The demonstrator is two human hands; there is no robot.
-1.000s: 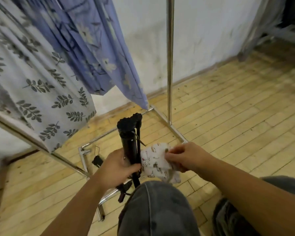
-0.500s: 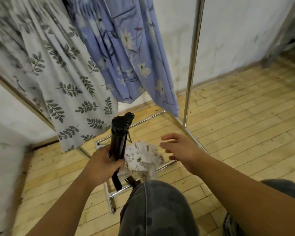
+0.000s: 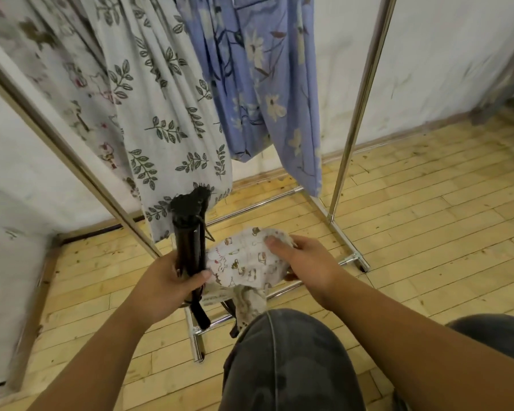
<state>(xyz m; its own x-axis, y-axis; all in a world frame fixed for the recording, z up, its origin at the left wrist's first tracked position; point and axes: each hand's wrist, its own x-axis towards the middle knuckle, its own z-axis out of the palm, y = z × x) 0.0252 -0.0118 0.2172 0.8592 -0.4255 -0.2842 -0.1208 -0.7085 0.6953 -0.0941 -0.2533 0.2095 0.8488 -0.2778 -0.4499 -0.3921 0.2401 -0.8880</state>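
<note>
On my feed the left hand (image 3: pixel 163 287) is wrapping its fingers round a black folded tripod (image 3: pixel 189 247) with tubular legs. The thumb is pressing across the front of the tubes. The hand is holding the tripod nearly upright, with its knobbly head pointing up toward the hanging clothes. Its lower ends are reaching down in front of the rack's bottom rail, and I cannot tell whether they are touching the floor.

The right hand (image 3: pixel 306 261) is gripping a white crumpled cloth (image 3: pixel 244 262) printed with small cartoon figures. Its fingers are lying close together, curled over the cloth's upper right edge, and the thumb tip is showing beneath, so the fabric is being pinched between them. The cloth is sitting between the two hands, touching the tripod's right side just beside the left thumb. A twisted tail of it is drooping toward a knee in grey trousers (image 3: pixel 285 360).

Behind the hands a shiny metal clothes rack (image 3: pixel 359 105) is standing on a yellowish wooden plank floor (image 3: pixel 428 203). A pale grey leaf-print fabric (image 3: pixel 161 114) and a blue floral garment (image 3: pixel 258 69) are hanging from it side by side, in front of a scuffed white wall (image 3: pixel 445 54).
</note>
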